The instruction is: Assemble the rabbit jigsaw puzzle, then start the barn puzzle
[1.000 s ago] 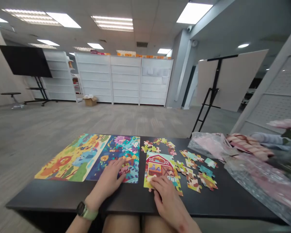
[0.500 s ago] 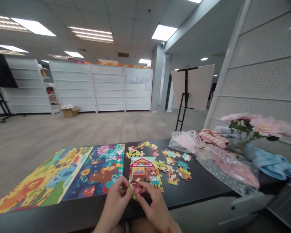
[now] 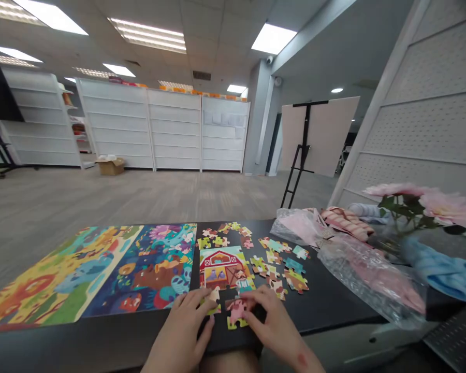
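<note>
A partly joined barn jigsaw point(image 3: 221, 267) lies on the black table, with a red barn and a farmer on it. My right hand point(image 3: 272, 316) grips a pink pig puzzle piece point(image 3: 237, 310) at its right edge, just below the joined part. On the left, my left hand point(image 3: 188, 324) has its fingers bent over a cream and green puzzle piece point(image 3: 215, 297), partly covering it, with the thumb a little apart. A gap separates these two pieces. Loose puzzle pieces point(image 3: 294, 280) lie to the right of the barn, and more pieces point(image 3: 213, 239) lie behind it.
Two finished-looking picture puzzles, a yellow one point(image 3: 62, 280) and a dark blue one point(image 3: 147, 274), lie on the left. Plastic-wrapped pink cloth point(image 3: 373, 277), a blue cloth point(image 3: 442, 267) and pink flowers point(image 3: 419, 202) are on the right. The table's front edge is close.
My hands were together over the pig piece and have moved apart. The pig piece is now lower right of the barn, at my right hand; my left hand covers another piece. The view has shifted slightly.
</note>
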`<state>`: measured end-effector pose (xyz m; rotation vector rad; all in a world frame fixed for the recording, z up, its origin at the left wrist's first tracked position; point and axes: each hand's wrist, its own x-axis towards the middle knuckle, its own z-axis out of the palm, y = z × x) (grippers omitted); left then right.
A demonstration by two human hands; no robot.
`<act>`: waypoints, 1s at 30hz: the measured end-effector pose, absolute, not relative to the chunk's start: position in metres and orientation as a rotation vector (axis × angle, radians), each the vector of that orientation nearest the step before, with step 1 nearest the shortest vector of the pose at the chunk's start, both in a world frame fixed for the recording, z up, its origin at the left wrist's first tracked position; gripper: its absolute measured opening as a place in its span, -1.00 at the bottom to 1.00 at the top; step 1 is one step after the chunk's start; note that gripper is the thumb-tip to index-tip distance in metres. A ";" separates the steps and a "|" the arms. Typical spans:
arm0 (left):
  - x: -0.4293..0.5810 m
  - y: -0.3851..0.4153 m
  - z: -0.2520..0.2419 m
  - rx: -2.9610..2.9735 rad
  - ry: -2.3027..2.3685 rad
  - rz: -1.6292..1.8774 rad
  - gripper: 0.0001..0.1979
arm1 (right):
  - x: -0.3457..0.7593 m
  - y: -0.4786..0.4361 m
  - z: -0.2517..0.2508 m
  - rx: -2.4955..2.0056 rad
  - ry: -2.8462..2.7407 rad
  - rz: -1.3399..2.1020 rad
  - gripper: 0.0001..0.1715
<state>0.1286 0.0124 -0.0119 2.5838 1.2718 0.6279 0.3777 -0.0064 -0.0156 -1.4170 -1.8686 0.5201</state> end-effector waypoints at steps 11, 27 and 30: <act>0.121 0.027 -0.036 2.803 1.241 0.664 -0.63 | 0.482 -0.008 -0.024 -1.607 -1.577 0.081 -0.58; 0.160 0.013 -0.034 2.795 1.067 0.733 -0.72 | 0.469 -0.026 -0.011 -1.789 -1.928 0.015 -0.74; 0.162 0.019 -0.042 2.815 1.112 0.731 -0.74 | 0.474 -0.023 -0.018 -1.819 -1.881 0.014 -0.76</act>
